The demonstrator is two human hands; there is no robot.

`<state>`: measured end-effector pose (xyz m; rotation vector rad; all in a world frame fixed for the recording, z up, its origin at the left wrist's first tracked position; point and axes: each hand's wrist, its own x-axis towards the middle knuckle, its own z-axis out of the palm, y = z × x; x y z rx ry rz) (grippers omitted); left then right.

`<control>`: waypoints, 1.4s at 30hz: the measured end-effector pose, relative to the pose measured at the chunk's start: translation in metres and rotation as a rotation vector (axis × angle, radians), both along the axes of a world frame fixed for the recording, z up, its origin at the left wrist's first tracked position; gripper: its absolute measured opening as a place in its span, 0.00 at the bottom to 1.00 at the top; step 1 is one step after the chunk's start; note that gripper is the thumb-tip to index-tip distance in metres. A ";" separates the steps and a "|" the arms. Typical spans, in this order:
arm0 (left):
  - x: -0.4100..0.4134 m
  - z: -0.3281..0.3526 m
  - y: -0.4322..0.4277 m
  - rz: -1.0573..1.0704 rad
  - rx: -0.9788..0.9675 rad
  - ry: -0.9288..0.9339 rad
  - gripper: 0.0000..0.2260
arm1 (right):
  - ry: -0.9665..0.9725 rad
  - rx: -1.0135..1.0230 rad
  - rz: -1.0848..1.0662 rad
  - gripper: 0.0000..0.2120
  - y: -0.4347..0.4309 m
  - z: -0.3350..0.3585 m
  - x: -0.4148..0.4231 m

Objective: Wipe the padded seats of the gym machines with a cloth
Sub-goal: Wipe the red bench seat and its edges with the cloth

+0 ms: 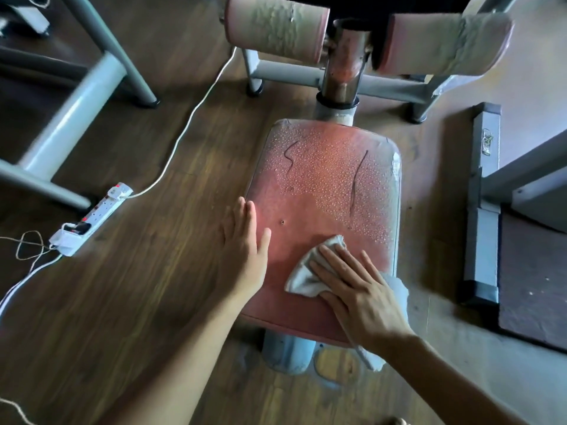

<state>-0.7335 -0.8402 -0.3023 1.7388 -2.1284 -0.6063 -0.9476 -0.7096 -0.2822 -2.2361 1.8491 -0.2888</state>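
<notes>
Two flat hands, fingers straight — right hand (359,289) presses cloth (302,279), left hand (245,240) touches seat (322,185).

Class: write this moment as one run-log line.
wiping seat | right hand presses cloth flat | left hand rests on seat edge | far half speckled

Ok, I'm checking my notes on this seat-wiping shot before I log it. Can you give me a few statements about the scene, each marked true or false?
1. The right hand presses a cloth flat on the red seat. True.
2. The left hand holds a spray bottle. False: it lies flat at the seat's left edge and holds nothing.
3. A power strip lies on the floor to the left of the seat. True.
4. The cloth sits at the far end of the seat. False: it is on the near part, close to the person.
</notes>
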 end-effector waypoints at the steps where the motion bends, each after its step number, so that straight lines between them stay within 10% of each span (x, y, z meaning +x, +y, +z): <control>1: -0.009 0.005 -0.001 -0.008 -0.038 -0.073 0.31 | -0.001 0.012 -0.016 0.24 -0.005 0.001 -0.003; 18: -0.023 0.002 -0.006 0.012 -0.124 -0.287 0.26 | 0.018 -0.029 0.047 0.25 -0.235 -0.006 -0.109; 31: -0.023 0.003 -0.008 0.005 -0.096 -0.304 0.26 | -0.099 -0.068 0.273 0.23 -0.089 -0.008 -0.082; 42: -0.024 0.000 -0.007 0.002 -0.142 -0.267 0.25 | 0.020 -0.035 0.036 0.24 -0.211 -0.006 -0.133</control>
